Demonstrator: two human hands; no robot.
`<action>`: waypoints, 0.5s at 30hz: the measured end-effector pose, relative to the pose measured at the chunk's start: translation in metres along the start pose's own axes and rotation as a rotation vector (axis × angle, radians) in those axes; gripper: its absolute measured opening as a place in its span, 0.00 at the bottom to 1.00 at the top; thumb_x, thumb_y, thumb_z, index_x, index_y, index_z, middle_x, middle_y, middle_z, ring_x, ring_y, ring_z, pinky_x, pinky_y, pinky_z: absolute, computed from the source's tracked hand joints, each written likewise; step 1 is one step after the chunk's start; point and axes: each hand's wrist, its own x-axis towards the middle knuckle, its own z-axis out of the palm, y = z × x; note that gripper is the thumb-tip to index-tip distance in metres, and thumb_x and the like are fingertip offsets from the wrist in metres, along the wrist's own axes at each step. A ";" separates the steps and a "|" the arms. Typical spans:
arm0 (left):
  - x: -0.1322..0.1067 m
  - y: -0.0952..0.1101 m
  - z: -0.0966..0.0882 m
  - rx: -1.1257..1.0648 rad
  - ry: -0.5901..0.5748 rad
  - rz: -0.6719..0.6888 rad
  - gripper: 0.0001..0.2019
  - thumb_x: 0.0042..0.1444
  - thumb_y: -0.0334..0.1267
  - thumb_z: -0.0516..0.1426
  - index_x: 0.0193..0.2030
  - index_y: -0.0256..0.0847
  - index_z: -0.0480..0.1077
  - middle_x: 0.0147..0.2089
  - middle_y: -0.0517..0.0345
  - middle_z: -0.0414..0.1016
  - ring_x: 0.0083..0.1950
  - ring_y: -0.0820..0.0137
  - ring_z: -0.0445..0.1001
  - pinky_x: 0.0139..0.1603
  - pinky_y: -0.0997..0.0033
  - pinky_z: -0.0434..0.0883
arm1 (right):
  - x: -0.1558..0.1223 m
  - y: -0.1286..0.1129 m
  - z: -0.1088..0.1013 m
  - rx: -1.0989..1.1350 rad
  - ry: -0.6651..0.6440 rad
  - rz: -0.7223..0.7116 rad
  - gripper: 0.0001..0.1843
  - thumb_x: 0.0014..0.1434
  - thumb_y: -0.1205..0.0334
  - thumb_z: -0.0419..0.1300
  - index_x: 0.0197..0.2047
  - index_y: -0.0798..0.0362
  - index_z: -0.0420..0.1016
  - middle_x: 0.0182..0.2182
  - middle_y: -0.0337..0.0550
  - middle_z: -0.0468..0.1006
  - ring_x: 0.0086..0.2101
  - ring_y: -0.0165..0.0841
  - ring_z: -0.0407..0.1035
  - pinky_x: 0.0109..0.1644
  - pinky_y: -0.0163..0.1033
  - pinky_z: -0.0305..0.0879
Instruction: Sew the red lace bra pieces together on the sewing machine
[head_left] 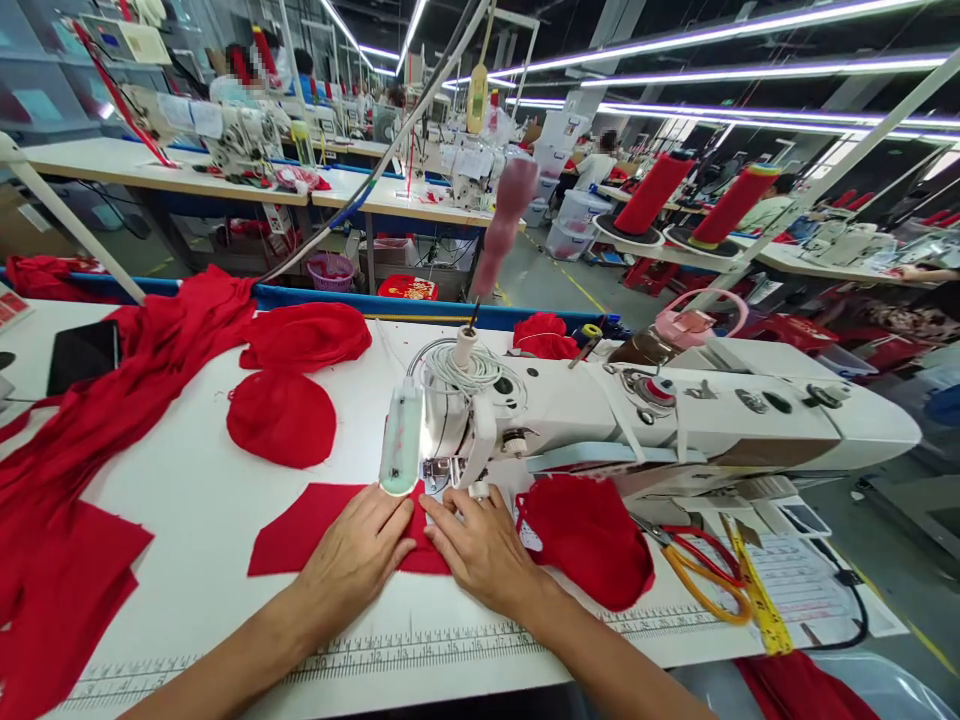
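Note:
Both my hands rest flat on a red fabric piece [300, 525] lying on the white table [187, 500] in front of the sewing machine [637, 415]. My left hand [356, 560] presses the cloth with fingers stretched toward the presser foot [439, 472]. My right hand [480, 545] lies beside it, fingers spread, fingertips at the needle area. A bunched red piece [592, 540] sits just right of my right hand under the machine arm.
Round red pieces [281, 415] and a long heap of red cloth [112, 400] lie at the left. Orange-handled scissors [701, 570] and a yellow tape measure [757, 590] are at the right. Red thread cones [731, 205] stand behind. Other workers sit at far tables.

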 end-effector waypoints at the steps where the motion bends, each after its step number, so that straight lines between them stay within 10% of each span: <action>1: -0.001 -0.001 0.003 -0.001 -0.020 -0.004 0.16 0.70 0.38 0.47 0.56 0.32 0.68 0.57 0.37 0.74 0.55 0.55 0.75 0.54 0.53 0.74 | -0.001 0.001 0.001 -0.007 -0.005 -0.001 0.20 0.73 0.59 0.48 0.62 0.52 0.70 0.39 0.49 0.76 0.38 0.39 0.67 0.48 0.47 0.54; 15: 0.002 -0.008 0.015 -0.185 -0.165 -0.125 0.20 0.70 0.37 0.48 0.65 0.35 0.64 0.64 0.41 0.69 0.68 0.55 0.64 0.65 0.46 0.68 | 0.002 0.004 0.000 -0.021 0.150 0.003 0.16 0.71 0.61 0.53 0.55 0.56 0.75 0.35 0.48 0.76 0.38 0.39 0.68 0.50 0.48 0.57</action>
